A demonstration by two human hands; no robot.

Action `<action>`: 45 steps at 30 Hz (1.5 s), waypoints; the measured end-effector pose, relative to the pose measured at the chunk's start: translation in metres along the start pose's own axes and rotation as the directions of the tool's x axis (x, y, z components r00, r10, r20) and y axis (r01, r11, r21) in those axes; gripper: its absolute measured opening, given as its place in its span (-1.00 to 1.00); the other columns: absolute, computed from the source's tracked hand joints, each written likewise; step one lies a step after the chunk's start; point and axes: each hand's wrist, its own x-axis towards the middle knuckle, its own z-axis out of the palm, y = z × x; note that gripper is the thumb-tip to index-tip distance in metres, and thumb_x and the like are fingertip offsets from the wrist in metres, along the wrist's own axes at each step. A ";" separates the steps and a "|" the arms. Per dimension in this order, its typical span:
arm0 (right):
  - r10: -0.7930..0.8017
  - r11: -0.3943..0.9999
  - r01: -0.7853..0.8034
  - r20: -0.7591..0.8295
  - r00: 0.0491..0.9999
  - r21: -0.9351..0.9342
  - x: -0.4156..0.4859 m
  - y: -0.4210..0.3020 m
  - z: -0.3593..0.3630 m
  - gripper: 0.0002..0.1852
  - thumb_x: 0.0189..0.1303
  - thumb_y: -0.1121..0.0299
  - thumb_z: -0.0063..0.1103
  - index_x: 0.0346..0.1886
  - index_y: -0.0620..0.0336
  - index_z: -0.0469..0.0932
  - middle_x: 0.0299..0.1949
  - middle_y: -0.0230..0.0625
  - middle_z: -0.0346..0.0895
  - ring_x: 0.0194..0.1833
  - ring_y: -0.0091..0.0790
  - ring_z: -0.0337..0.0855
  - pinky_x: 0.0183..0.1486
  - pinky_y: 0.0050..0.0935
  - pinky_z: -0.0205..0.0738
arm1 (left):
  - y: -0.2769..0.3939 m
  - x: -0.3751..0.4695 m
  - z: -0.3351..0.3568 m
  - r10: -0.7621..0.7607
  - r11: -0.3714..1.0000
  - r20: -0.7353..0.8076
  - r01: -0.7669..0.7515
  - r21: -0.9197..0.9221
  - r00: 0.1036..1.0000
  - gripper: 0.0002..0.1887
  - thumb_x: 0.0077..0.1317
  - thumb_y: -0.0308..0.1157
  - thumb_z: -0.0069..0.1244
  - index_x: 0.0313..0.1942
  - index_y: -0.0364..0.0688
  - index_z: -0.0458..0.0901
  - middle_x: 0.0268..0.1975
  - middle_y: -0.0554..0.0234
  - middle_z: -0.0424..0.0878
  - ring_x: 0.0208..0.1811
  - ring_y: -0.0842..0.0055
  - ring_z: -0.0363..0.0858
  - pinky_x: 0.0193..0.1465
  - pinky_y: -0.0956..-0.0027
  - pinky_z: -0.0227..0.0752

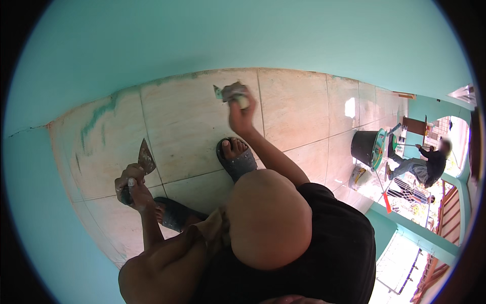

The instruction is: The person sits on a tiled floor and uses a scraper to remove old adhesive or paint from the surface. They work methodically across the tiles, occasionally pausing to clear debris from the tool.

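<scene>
At the left, my left hand [133, 186] grips a putty knife [146, 157] by its handle; its stained, tapering blade points up over the floor tiles. My right hand [241, 106], blurred, reaches forward above the tiled floor [182, 121], closed around a scraper [218, 92] whose small pointed blade sticks out to the left. Something pale yellow shows in that palm; whether it is the scraper's handle cannot be told. Green paint smears [99, 112] mark the tiles near the wall. A bare knee and my two feet in dark sandals [237, 161] are below the hands.
A turquoise wall [235, 34] runs along the floor's far edge, and another wall [30, 182] meets it at a cracked corner on the left. To the right stand a black bucket [364, 148], a smaller pail [358, 178] and a long tool with an orange handle [387, 202]. Beyond is another person [421, 163].
</scene>
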 end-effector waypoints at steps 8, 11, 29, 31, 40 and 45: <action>-0.093 0.995 0.094 0.579 0.810 0.028 -0.065 -0.025 0.103 -0.74 -0.03 0.62 0.26 -0.26 0.22 0.44 -0.26 -0.13 0.45 -0.23 0.04 0.50 -0.16 -0.20 0.41 | -0.021 0.002 0.029 -0.005 0.994 0.120 -0.008 0.108 0.993 -0.89 0.51 -0.44 -0.05 -0.23 -0.23 0.44 -0.36 0.22 0.56 -0.33 0.57 0.43 -0.26 0.45 0.32; 0.002 0.998 0.031 0.591 0.806 -0.045 -0.078 -0.012 0.086 -0.72 -0.07 0.57 0.30 -0.27 0.22 0.43 -0.25 -0.11 0.44 -0.20 0.11 0.48 -0.15 -0.10 0.40 | -0.023 0.005 0.034 -0.166 0.972 0.039 0.157 0.177 0.985 -0.91 0.45 -0.52 0.00 -0.25 -0.25 0.45 -0.37 0.27 0.50 -0.35 0.59 0.38 -0.25 0.46 0.29; 0.085 0.990 -0.022 0.459 0.884 -0.140 -0.068 -0.007 0.038 -0.78 0.03 0.63 0.13 -0.26 0.17 0.39 -0.31 -0.16 0.42 -0.29 -0.02 0.50 -0.24 -0.17 0.42 | -0.045 -0.013 0.078 -0.233 0.962 0.218 0.192 0.196 0.948 -0.88 0.50 -0.50 -0.02 -0.29 -0.23 0.46 -0.36 0.33 0.48 -0.40 0.67 0.35 -0.31 0.50 0.25; 0.133 0.984 -0.061 0.457 0.879 -0.168 -0.072 0.000 0.035 -0.79 0.05 0.59 0.16 -0.26 0.18 0.39 -0.31 -0.16 0.42 -0.28 0.01 0.50 -0.23 -0.15 0.41 | -0.039 -0.023 0.071 -0.117 0.977 0.266 0.063 0.205 0.957 -0.87 0.50 -0.45 -0.01 -0.28 -0.22 0.45 -0.37 0.31 0.51 -0.40 0.66 0.37 -0.32 0.50 0.25; 0.159 0.987 -0.132 0.493 0.855 -0.088 -0.067 -0.020 0.057 -0.78 0.12 0.51 0.23 -0.22 0.21 0.39 -0.24 -0.12 0.41 -0.20 0.06 0.49 -0.15 -0.09 0.39 | -0.046 -0.011 0.070 -0.285 0.950 0.118 0.265 0.163 0.951 -0.91 0.45 -0.59 -0.03 -0.25 -0.27 0.41 -0.33 0.27 0.51 -0.31 0.59 0.40 -0.18 0.43 0.35; 0.176 0.984 -0.144 0.416 0.892 -0.109 -0.066 -0.020 0.049 -0.77 0.06 0.56 0.22 -0.25 0.19 0.38 -0.29 -0.15 0.39 -0.25 0.05 0.48 -0.20 -0.10 0.38 | -0.053 -0.013 0.072 -0.185 0.974 0.137 0.163 0.159 0.973 -0.89 0.45 -0.61 -0.03 -0.26 -0.25 0.40 -0.30 0.25 0.51 -0.28 0.59 0.41 -0.14 0.46 0.35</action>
